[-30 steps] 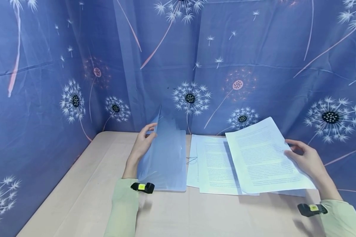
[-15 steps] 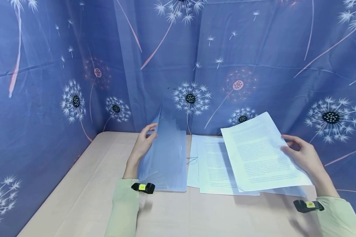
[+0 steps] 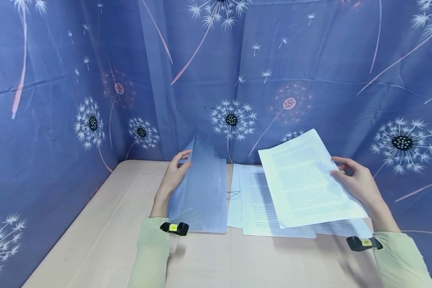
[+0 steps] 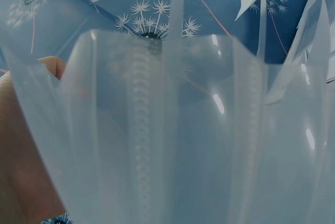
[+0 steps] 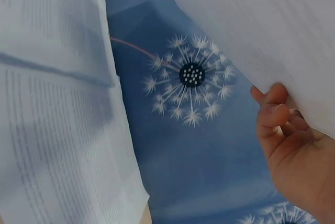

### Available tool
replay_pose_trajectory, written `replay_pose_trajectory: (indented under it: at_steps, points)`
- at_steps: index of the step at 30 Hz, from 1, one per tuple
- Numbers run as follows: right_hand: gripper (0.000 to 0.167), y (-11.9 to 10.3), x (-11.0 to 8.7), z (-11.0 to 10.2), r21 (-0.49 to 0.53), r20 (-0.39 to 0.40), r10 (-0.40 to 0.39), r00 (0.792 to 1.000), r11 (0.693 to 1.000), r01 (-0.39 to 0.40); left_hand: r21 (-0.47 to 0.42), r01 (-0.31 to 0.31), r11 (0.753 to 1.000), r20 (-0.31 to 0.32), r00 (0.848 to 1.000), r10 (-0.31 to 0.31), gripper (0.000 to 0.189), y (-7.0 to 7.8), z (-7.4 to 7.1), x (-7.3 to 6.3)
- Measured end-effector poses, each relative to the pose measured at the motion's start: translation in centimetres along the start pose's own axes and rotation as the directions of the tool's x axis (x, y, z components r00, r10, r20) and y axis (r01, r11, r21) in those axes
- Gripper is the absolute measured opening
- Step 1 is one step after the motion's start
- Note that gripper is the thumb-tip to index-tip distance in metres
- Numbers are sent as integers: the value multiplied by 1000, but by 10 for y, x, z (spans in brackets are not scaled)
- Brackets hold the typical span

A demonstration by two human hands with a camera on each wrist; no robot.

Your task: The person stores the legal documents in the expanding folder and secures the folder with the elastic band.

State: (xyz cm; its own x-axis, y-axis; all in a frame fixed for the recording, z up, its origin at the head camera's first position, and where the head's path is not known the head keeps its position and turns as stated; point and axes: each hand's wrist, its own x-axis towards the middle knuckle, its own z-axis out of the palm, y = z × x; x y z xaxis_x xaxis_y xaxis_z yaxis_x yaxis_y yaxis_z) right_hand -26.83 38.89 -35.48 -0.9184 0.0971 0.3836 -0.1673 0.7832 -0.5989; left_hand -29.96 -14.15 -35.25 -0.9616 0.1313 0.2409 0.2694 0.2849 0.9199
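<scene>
A translucent blue plastic folder (image 3: 207, 192) lies on the left of the table, its cover raised and its inner leaves fanned. My left hand (image 3: 174, 172) pinches the raised cover's edge. Close up in the left wrist view, the clear plastic leaves (image 4: 199, 130) stand spread apart, partly covering that hand. My right hand (image 3: 358, 178) grips a printed sheet (image 3: 306, 184) by its right edge, holding it tilted above other papers. Below and left of it lie several printed sheets (image 3: 253, 216), partly hidden. In the right wrist view, thumb and fingertips (image 5: 277, 94) meet at the sheet's edge.
A thin dark cord (image 3: 233, 195) lies between the folder and the papers. Behind and left of the beige table (image 3: 104, 224) hangs a blue curtain (image 3: 201, 60) with dandelion prints. Each wrist wears a small black camera (image 3: 363, 243).
My right hand has carried the printed sheet leftward and slightly up, uncovering more of the papers at lower right. The left hand and the folder stay as they were.
</scene>
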Motion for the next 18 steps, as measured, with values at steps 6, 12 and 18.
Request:
replay_pose_trajectory:
  at_steps: [6,12,18]
  points:
    - [52,-13,5,5,10,-3,11,1000,1000,-11,3,4,1000,1,1000,-4,52,-2,0,2]
    - [52,-28,9,11,13,-12,19,1000,1000,-19,6,0,1000,1,1000,0,51,-2,1,1]
    - [51,-44,14,18,41,-23,0,1000,999,1,5,-10,1000,-1,1000,10,53,-2,1,1]
